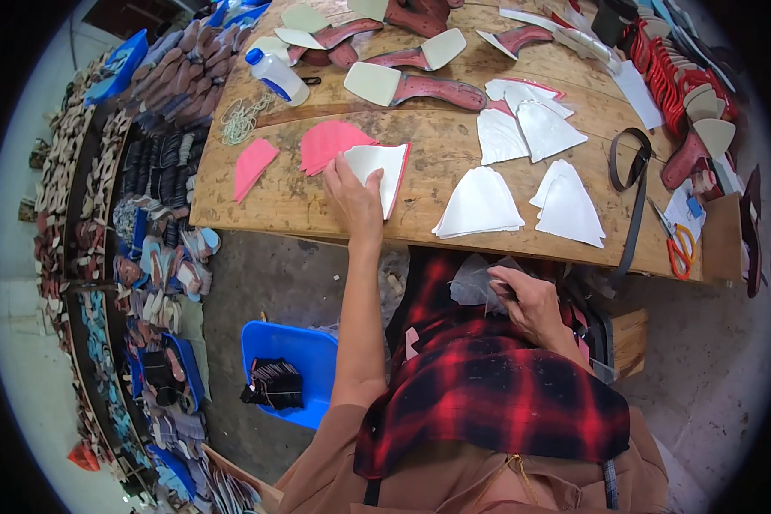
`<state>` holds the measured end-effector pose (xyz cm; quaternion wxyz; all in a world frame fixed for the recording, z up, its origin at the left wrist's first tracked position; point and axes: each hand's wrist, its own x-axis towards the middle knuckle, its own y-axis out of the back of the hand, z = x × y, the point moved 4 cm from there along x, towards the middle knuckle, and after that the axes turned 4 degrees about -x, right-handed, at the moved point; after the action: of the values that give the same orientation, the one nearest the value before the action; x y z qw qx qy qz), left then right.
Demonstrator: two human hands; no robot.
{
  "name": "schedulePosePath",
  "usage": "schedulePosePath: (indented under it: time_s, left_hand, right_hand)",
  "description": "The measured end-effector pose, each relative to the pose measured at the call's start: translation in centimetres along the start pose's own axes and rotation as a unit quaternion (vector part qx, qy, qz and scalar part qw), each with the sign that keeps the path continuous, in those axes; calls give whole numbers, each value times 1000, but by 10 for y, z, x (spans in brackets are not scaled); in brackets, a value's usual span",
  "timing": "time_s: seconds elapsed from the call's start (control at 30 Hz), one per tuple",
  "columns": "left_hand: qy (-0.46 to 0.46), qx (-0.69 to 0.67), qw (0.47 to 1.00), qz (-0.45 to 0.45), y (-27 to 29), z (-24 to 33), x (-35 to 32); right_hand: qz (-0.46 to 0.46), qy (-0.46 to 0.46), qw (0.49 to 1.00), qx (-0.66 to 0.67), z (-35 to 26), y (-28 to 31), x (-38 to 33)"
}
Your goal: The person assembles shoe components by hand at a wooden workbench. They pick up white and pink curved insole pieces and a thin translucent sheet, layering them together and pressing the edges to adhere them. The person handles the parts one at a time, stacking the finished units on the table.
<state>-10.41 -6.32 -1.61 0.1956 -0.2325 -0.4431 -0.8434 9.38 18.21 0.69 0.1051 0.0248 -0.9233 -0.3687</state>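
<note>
On the near part of the table, my left hand [354, 195] grips the left side of a white cut piece [383, 164] with a red edge, its thumb on top. That piece partly covers a stack of pink curved pieces [330, 141]; a smaller pink piece [255, 168] lies to the left. Over my lap, my right hand [527, 300] is closed at the edge of a thin translucent sheet [474, 284]. White curved pieces lie in piles to the right of my left hand, including a near pile [480, 203] and a right pile [568, 204].
Shoe lasts [437, 90], a glue bottle [277, 77] and tangled string [244, 118] lie farther back. A dark strap [632, 184] and orange-handled scissors [682, 250] are at the right. A blue bin [317, 360] stands on the floor; loaded shelves line the left.
</note>
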Motion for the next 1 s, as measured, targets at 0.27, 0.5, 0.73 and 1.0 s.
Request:
schedulePosePath:
  time_s: [0.27, 0.5, 0.73, 1.0]
  left_hand:
    - [97, -216, 971, -23, 5, -4, -7]
    - [230, -594, 758, -141, 36, 48, 41]
    - [261, -539, 694, -400, 26, 119, -51]
    - [341, -576, 646, -367, 22, 114, -90]
  right_hand:
    - [-28, -91, 993, 75, 1, 1, 4]
    - [14, -110, 937, 332, -7, 22, 37]
    - [118, -132, 924, 340, -30, 26, 78]
    - [174, -189, 932, 257, 10, 14, 61]
